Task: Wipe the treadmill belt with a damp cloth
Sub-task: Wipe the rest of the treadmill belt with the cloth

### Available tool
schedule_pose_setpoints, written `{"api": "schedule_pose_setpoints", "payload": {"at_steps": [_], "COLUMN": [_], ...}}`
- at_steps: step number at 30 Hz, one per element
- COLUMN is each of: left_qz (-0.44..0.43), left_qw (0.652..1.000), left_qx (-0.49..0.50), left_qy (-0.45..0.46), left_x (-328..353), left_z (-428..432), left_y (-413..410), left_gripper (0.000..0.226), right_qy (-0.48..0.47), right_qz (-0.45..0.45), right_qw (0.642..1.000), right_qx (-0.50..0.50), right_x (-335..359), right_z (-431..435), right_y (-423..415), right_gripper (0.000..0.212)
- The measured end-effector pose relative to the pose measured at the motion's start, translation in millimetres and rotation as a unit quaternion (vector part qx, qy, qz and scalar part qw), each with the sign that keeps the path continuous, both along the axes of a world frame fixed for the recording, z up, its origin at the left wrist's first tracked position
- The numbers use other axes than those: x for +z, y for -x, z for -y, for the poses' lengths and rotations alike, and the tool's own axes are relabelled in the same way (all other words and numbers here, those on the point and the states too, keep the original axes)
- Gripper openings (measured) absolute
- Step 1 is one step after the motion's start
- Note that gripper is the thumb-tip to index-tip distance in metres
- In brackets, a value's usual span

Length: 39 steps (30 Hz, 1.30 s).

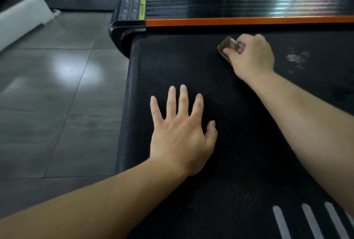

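The black textured treadmill belt (239, 133) fills the middle and right of the view. My left hand (182, 133) lies flat on the belt near its left edge, fingers spread and straight. Farther up the belt, my right hand (251, 55) grips a small bunched brown cloth (229, 46) and presses it against the belt close to the far side rail. A pale smudge of dirt (297, 58) sits on the belt just right of that hand.
A black side rail with an orange stripe (229, 21) and a yellow warning label (142, 9) borders the belt's far side. Grey floor tiles (57, 95) lie to the left. A white object (23, 18) rests on the floor at the upper left. Grey stripes (310, 221) mark the belt's lower right.
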<state>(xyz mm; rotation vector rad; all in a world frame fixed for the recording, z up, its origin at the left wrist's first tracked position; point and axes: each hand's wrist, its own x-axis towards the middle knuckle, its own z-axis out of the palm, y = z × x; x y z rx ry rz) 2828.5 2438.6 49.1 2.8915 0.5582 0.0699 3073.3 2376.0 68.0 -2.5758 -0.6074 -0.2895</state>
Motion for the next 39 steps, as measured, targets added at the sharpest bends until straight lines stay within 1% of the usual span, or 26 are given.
{"api": "schedule_pose_setpoints", "payload": {"at_steps": [1, 3, 4, 5, 6, 8, 10, 11, 13, 15, 16, 18, 20, 21, 22, 25, 26, 27, 28, 31, 32, 34, 36, 37, 38, 39], "left_qz": [0.001, 0.004, 0.005, 0.003, 0.001, -0.003, 0.001, 0.002, 0.002, 0.002, 0.001, 0.005, 0.005, 0.001, -0.001, 0.0, -0.001, -0.002, -0.002, 0.005, 0.005, 0.006, 0.009, 0.009, 0.007, 0.006], "left_qw": [1.0, 1.0, 1.0, 1.0, 1.0, 1.0, 1.0, 1.0, 1.0, 1.0, 1.0, 1.0, 1.0, 1.0, 1.0, 1.0, 1.0, 1.0, 1.0, 1.0, 1.0, 1.0, 1.0, 1.0, 1.0, 1.0], "left_qx": [0.0, 0.004, 0.006, 0.006, 0.005, 0.003, 0.004, 0.004, 0.005, 0.005, 0.004, 0.004, 0.004, 0.003, 0.004, 0.009, 0.009, 0.009, 0.009, 0.011, 0.01, 0.011, 0.013, 0.014, 0.015, 0.014], "left_qy": [0.0, 0.001, 0.002, 0.001, 0.0, 0.001, 0.0, 0.001, 0.001, 0.002, 0.003, 0.004, 0.005, 0.006, 0.007, 0.005, 0.004, 0.004, 0.004, 0.007, 0.008, 0.011, 0.01, 0.01, 0.009, 0.009], "left_x": [-0.5, -0.6, -0.5, -0.3, -0.3, -0.3, 0.2, 0.5, 0.8, 0.4, -0.3, -1.0, -0.7, -0.7, -0.7, 0.3, 0.0, -0.4, -0.6, -1.0, -1.2, -1.6, -2.2, -2.8, -3.2, -3.1], "left_z": [0.3, 0.7, 0.8, 0.9, 0.7, 1.4, 1.5, 1.7, 1.5, 0.9, 0.8, 0.8, 0.9, 0.8, 1.1, 1.7, 1.9, 2.1, 2.3, 1.8, 1.9, 2.4, 2.5, 2.3, 2.6, 2.8], "left_y": [-0.1, 0.6, 0.5, 0.5, 0.3, 0.8, 0.6, 0.9, 1.1, 1.1, 1.2, 0.9, 0.3, 0.4, 0.3, 0.8, 0.7, 0.9, 0.8, -0.1, -0.1, 0.9, 0.4, -0.3, -0.1, -0.4], "left_gripper": [0.071, 0.072, 0.072, 0.073, 0.072, 0.072, 0.072, 0.072, 0.072, 0.072, 0.072, 0.072, 0.072, 0.072, 0.072, 0.072, 0.072, 0.071, 0.071, 0.071, 0.071, 0.071, 0.071, 0.071, 0.071, 0.071], "right_qy": [0.011, 0.025, 0.027, 0.029, 0.028, 0.006, -0.014, -0.003, 0.022, 0.035, 0.04, 0.04, 0.003, 0.001, 0.011, 0.024, 0.033, 0.042, 0.048, 0.032, 0.034, 0.073, 0.076, 0.084, 0.091, 0.09], "right_qz": [0.015, 0.035, 0.027, 0.017, 0.013, -0.008, -0.023, -0.004, 0.027, 0.025, 0.017, 0.0, -0.029, -0.024, -0.01, 0.0, 0.0, 0.007, 0.015, 0.006, 0.015, 0.049, 0.031, 0.027, 0.035, 0.04], "right_qw": [1.0, 0.995, 0.989, 0.986, 0.988, 0.999, 0.999, 0.999, 0.999, 0.995, 0.995, 0.999, 0.999, 0.999, 1.0, 0.992, 0.987, 0.986, 0.99, 0.999, 0.999, 0.995, 0.985, 0.981, 0.981, 0.987], "right_qx": [0.003, 0.09, 0.141, 0.164, 0.15, 0.05, -0.041, -0.042, 0.028, 0.094, 0.095, 0.029, -0.041, -0.043, -0.022, 0.124, 0.158, 0.159, 0.132, -0.019, -0.029, 0.04, 0.149, 0.174, 0.17, 0.129], "right_x": [-2.1, -6.3, -7.1, -5.2, -2.2, 5.0, 6.3, 2.8, -1.9, -1.2, 1.0, 8.3, 12.9, 11.3, 6.9, -0.1, 0.0, 2.7, 5.2, 13.3, 11.5, 4.3, 2.9, 5.5, 7.9, 10.9], "right_z": [-6.5, -16.9, -17.8, -16.7, -17.0, -20.8, -31.0, -38.5, -51.0, -48.5, -43.7, -33.2, -26.8, -28.7, -32.4, -39.5, -37.5, -34.6, -30.3, -13.1, -9.9, -6.5, 5.3, 14.8, 24.7, 34.0], "right_y": [3.5, 21.9, 27.8, 25.5, 14.6, -14.8, -32.0, -28.3, -10.7, -8.8, -19.1, -47.7, -62.0, -57.2, -47.8, -10.3, -9.0, -13.4, -24.4, -58.5, -58.5, -40.8, -19.1, -17.5, -22.7, -32.4], "right_gripper": [0.032, 0.033, 0.032, 0.031, 0.031, 0.03, 0.029, 0.029, 0.035, 0.038, 0.037, 0.034, 0.031, 0.029, 0.03, 0.032, 0.032, 0.032, 0.033, 0.038, 0.038, 0.033, 0.027, 0.027, 0.029, 0.032]}}
